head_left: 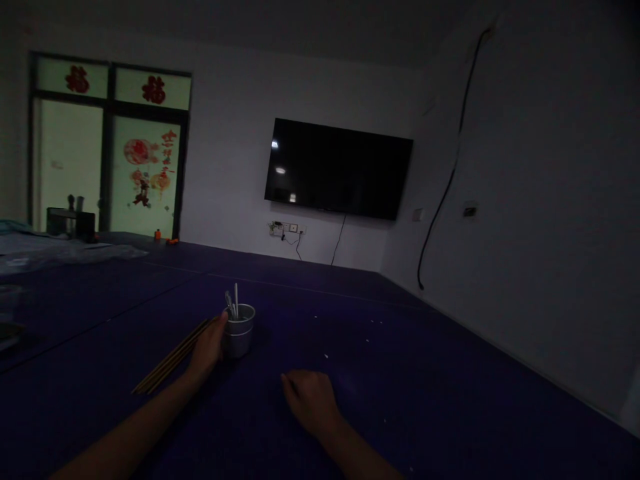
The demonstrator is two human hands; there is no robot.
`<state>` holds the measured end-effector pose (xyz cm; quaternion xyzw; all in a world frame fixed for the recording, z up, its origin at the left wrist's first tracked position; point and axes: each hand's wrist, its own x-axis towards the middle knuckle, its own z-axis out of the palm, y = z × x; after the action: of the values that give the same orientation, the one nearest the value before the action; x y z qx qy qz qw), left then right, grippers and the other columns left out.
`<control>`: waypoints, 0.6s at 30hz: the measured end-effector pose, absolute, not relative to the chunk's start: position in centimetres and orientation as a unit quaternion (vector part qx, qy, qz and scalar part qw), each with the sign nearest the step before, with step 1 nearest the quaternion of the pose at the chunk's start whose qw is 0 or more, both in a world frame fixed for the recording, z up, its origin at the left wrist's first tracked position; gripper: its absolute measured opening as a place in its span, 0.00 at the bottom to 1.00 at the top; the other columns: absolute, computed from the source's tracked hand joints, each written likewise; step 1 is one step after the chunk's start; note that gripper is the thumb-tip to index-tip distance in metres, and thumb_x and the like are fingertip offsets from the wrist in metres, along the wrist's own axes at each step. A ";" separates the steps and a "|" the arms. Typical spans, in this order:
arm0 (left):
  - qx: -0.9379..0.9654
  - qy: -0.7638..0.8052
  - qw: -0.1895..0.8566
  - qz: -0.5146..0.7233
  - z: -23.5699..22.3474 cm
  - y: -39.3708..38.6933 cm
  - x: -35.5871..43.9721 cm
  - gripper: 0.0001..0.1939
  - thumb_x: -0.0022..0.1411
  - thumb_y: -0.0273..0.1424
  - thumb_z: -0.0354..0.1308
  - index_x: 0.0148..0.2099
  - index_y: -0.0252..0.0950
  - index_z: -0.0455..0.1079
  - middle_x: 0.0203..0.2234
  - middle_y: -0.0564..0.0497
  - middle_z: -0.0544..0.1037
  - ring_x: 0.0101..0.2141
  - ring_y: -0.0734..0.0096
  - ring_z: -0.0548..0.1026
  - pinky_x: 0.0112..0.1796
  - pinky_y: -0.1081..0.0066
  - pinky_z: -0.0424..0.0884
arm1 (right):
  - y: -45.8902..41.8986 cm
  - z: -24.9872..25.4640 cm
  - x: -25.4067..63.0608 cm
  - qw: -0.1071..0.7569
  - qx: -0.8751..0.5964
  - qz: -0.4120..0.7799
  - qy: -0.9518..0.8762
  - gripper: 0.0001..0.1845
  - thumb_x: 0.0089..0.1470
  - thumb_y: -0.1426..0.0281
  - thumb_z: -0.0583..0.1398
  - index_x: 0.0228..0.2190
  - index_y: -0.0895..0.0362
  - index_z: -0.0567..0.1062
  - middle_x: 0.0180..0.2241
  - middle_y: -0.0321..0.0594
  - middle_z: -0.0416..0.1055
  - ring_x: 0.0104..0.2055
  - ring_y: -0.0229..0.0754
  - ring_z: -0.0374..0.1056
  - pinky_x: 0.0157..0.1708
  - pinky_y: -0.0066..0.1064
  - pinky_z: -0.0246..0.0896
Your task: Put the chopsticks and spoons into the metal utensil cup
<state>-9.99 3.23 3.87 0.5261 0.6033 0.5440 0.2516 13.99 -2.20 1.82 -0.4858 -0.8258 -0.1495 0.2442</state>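
My left hand (209, 348) is closed against the left side of a small grey cup (239, 337), with its thumb at the rim and its other fingers partly hidden. Thin silvery utensils (233, 305) stand in the cup and lean left; their exact kind is hard to make out. Left of that hand, a bundle of long brown chopsticks (173, 358) lies slantwise on the dark purple table (280, 433). To the right of the cup and apart from it, my right hand (311, 398) rests low over the tabletop with curled fingers, and nothing shows in it.
Small white bits (327, 356) are scattered on the table at right. Clear plastic sheeting (75, 257), a black box (70, 222) and small orange objects (158, 235) are at the far left. A television (340, 170) hangs on the back wall; a black cable (453, 177) runs down the right wall.
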 end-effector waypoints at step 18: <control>0.508 0.541 0.325 0.586 2.4 4.1 -9.5 0.41 0.45 0.64 0.47 0.41 0.32 0.71 0.19 0.50 0.75 0.22 0.62 0.75 0.24 0.68 0.67 | -2.3 1.9 13.6 0.213 -0.497 -0.136 -0.830 0.17 0.61 0.68 0.50 0.25 0.55 0.74 0.26 0.37 0.77 0.27 0.37 0.72 0.25 0.24 0.54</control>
<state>-9.52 4.13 2.41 0.5079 0.5411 0.5863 0.3247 13.61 -2.29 1.88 -0.4969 -0.8302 -0.1357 0.2132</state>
